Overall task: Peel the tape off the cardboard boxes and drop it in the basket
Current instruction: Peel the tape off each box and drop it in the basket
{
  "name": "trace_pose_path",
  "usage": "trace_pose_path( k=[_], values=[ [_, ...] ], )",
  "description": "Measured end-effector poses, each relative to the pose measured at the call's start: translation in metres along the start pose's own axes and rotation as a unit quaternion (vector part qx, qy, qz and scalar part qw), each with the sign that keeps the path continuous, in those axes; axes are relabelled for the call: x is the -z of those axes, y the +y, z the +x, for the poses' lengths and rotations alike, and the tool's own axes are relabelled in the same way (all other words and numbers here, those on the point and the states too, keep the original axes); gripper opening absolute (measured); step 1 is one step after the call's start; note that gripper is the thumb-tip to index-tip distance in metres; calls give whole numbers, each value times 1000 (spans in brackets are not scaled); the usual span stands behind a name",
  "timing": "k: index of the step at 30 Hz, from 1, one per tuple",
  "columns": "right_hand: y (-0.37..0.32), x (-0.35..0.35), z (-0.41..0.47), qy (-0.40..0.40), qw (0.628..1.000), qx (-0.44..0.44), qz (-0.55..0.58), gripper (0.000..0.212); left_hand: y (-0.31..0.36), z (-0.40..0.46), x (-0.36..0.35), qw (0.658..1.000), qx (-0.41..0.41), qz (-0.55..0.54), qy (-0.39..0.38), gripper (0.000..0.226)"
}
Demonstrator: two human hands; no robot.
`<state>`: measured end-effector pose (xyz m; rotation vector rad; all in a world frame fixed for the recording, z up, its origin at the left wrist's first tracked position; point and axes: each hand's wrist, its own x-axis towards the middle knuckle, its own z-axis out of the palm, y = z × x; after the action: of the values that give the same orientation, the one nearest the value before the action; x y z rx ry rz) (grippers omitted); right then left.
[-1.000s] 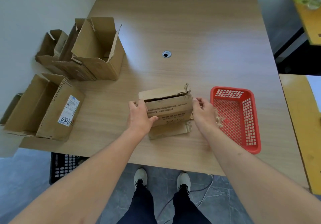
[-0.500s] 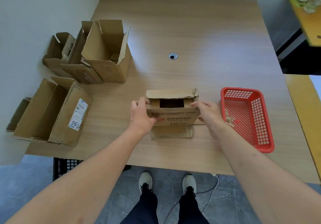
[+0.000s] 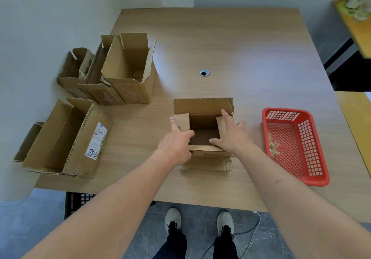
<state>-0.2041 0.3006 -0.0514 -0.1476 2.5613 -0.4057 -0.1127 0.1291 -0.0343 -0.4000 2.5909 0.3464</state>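
Head view shows your left hand (image 3: 176, 144) and right hand (image 3: 232, 136) both on the open cardboard box (image 3: 202, 132) near the front of the wooden table (image 3: 241, 57). Your fingers are stretched out nearly straight on each side, pressing the two short flaps down and outward; neither hand grips anything. The box's long rear flap stands up, the front flap hangs toward you, and a line of print runs along its front edge, too small to read. The red basket (image 3: 315, 158) sits to your right, well apart from the box, with a few crumpled clear tape pieces (image 3: 273, 148) lying inside near its left wall. To your left, a large box on its side (image 3: 66, 140) carries a white shipping label with handwriting that looks like "030060"; the printed lines above it cannot be read. Behind it stands a cluster of opened boxes (image 3: 120, 71).
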Motion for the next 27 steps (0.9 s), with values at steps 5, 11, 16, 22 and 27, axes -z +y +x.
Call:
trace_pose_path(
  k=[5, 11, 16, 22, 27],
  values=[
    [-5, 0, 2, 66, 994, -36, 83, 98, -20, -2, -9, 984, -11, -69, 165, 41],
    [0, 9, 5, 79, 945, -138, 287, 81, -39, 3, -9, 930, -5, -276, 243, 80],
    [-1, 15, 9, 185, 888, -187, 378, 65, -45, 8, -5, 919, -48, -317, 230, 109],
    [-4, 18, 16, 192, 860, -137, 452, 59, -53, 14, 5, 876, -29, -421, 234, 39],
    [9, 7, 13, 181, 923, 38, 337, 89, -72, 18, 13, 865, -61, -469, 169, 32]
  ],
)
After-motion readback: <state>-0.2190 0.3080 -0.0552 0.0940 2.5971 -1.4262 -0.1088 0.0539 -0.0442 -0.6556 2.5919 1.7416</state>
